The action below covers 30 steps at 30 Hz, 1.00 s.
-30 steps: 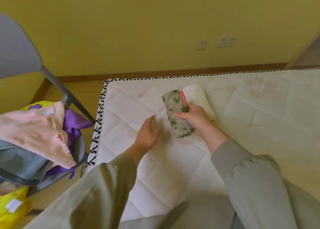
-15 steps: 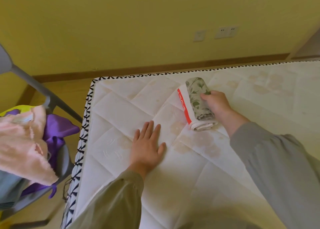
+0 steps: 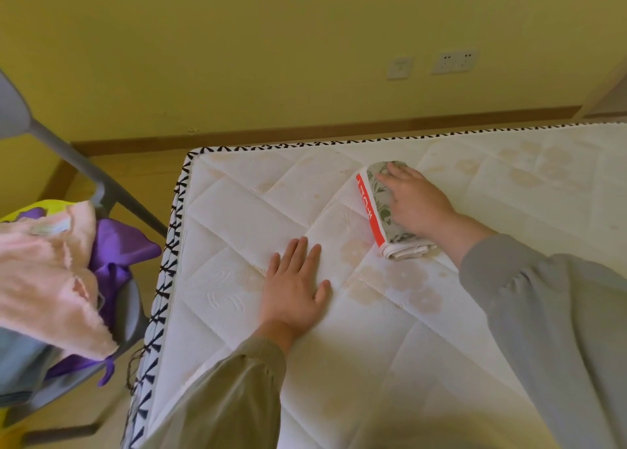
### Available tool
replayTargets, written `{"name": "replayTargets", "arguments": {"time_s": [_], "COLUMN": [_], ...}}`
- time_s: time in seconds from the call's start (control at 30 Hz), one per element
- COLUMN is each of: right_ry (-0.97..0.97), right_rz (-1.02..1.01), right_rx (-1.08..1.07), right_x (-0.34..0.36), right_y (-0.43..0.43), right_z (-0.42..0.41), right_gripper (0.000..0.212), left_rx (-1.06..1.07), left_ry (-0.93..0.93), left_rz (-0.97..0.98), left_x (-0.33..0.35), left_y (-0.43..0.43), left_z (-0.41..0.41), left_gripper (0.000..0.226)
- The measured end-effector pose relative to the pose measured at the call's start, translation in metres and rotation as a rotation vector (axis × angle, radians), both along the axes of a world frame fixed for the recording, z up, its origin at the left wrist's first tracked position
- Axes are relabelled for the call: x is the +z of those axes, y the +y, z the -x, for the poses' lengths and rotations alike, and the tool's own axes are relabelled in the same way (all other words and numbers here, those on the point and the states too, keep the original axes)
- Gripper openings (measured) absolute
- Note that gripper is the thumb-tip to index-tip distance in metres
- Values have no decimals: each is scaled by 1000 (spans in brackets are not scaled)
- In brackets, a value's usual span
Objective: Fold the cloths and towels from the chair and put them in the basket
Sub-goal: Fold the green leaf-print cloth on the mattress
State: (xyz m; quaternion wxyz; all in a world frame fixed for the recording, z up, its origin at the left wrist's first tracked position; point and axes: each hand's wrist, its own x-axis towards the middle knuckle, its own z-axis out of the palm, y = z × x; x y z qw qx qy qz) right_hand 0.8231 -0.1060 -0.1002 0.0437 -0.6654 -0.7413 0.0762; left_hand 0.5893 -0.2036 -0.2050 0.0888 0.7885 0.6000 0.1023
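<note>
A folded grey leaf-print cloth (image 3: pixel 379 200) lies on top of a folded white towel with a red stripe (image 3: pixel 369 207) on the white mattress (image 3: pixel 390 330). My right hand (image 3: pixel 415 201) rests flat on this stack, fingers stretched over the cloth. My left hand (image 3: pixel 294 285) lies flat on the bare mattress, fingers spread, holding nothing. On the grey chair (image 3: pixel 130 316) at the left sits a heap of cloths: a pink towel (image 3: pixel 47 285), a purple cloth (image 3: pixel 117 245) and a grey-blue one (image 3: pixel 20 363). No basket is in view.
The mattress's left edge has a black zigzag trim (image 3: pixel 166 272). Wooden floor and a yellow wall with sockets (image 3: pixel 454 61) lie beyond. The chair's grey backrest post (image 3: pixel 84 167) rises at the far left. Something yellow (image 3: pixel 34 206) shows behind the heap.
My right hand has flattened onto the folded stack, which sits a little further right. My left hand stays flat on the mattress. The view has shifted slightly.
</note>
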Motion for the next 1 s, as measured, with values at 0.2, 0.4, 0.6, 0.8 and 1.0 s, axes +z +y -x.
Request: {"name": "replayTargets", "arguments": {"time_s": [0.2, 0.4, 0.6, 0.8, 1.0], "right_ry": [53, 147, 201, 99, 61], "right_rz": [79, 37, 84, 17, -77], "right_rx": [51, 47, 3, -53, -28], "right_x": [-32, -51, -43, -14, 12], "right_y": [7, 6, 7, -3, -28], "right_z": [-14, -13, -13, -6, 24], "right_gripper": [61, 61, 60, 60, 60], "left_rx": [2, -1, -32, -163, -146], "left_ry": [-22, -8, 52, 71, 48], "left_rz": [-3, -2, 78, 229, 244], "left_x": [0, -3, 0, 15, 46], "left_y": [0, 0, 1, 9, -7], "left_z": [0, 0, 1, 22, 36], "left_gripper": [67, 67, 69, 66, 66]}}
